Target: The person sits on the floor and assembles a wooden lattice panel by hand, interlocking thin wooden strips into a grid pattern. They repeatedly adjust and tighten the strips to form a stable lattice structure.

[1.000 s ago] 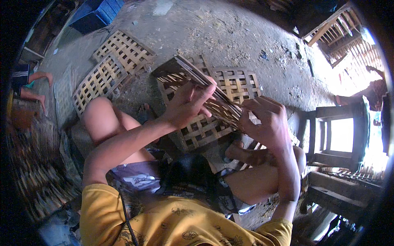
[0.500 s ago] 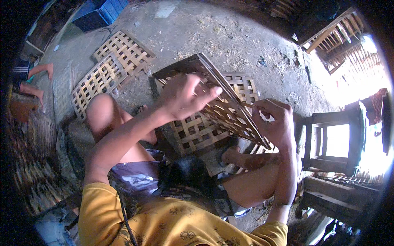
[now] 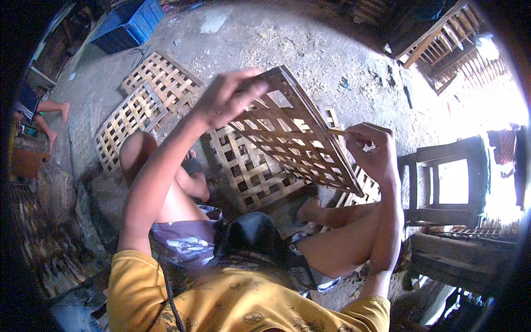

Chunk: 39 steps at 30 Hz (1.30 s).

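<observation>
A woven bamboo panel (image 3: pixel 301 133) with dark, thin framed edges stands tilted in front of me, its lattice facing me. My left hand (image 3: pixel 229 98) is at its upper left edge, fingers curled around the rim and smeared by motion. Beside the panel's right edge, my right hand (image 3: pixel 373 149) pinches a thin bamboo strip (image 3: pixel 337 131) between thumb and fingers. The strip's far end meets that edge; whether it goes in or only touches is hidden. Below lies another woven panel (image 3: pixel 243 171), flat on the ground between my feet.
More lattice panels (image 3: pixel 130 122) lie overlapping on the floor at left. A blue plastic crate (image 3: pixel 130 27) stands at far left, near another person's bare legs (image 3: pixel 51 119). A wooden stool (image 3: pixel 423 185) is at right. Wood shavings litter the ground (image 3: pixel 310 44).
The panel has turned so that more of its lattice faces me. My left hand has moved up and left to its edge. My right hand has shifted slightly, still pinching the strip.
</observation>
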Available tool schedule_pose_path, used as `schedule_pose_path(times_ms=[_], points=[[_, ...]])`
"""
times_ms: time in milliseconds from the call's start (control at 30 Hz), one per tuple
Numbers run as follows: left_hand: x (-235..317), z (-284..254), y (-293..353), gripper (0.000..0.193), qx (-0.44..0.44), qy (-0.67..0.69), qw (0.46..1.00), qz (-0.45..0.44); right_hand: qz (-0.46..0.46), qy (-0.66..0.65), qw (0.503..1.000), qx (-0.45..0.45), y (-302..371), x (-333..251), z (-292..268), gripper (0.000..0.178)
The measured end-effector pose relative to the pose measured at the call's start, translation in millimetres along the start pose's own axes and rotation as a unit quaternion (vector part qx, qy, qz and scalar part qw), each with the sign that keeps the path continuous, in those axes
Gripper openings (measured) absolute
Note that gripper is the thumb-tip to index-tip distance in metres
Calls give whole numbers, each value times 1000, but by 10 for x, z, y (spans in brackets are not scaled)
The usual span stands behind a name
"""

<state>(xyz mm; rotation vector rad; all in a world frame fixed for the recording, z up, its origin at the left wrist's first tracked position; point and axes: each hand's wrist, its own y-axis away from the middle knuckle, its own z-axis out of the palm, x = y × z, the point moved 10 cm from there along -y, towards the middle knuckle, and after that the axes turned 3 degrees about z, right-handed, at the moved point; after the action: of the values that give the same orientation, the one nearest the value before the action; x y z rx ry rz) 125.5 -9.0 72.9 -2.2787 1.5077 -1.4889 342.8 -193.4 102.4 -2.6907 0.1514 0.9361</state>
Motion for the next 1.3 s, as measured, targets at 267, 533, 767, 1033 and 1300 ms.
schedule_pose_path(times_ms=[267, 533, 767, 1033, 1300], points=[[16, 183, -24, 49, -36, -40, 996, -66, -100, 53, 959, 260, 274, -222, -849, 19], [289, 327, 48, 48, -5, -34, 999, 23, -197, 83, 966, 143, 100, -685, -284, 25], [448, 497, 71, 32, -35, 1, 999, 36, -163, 110, 969, 147, 3, -728, -352, 15], [440, 425, -13, 35, -37, -13, 999, 20, -142, 300, 938, 98, 125, -719, -227, 25], [576, 460, 111, 34, 27, -74, 993, 84, -207, 237, 933, 174, 244, -795, -271, 36]])
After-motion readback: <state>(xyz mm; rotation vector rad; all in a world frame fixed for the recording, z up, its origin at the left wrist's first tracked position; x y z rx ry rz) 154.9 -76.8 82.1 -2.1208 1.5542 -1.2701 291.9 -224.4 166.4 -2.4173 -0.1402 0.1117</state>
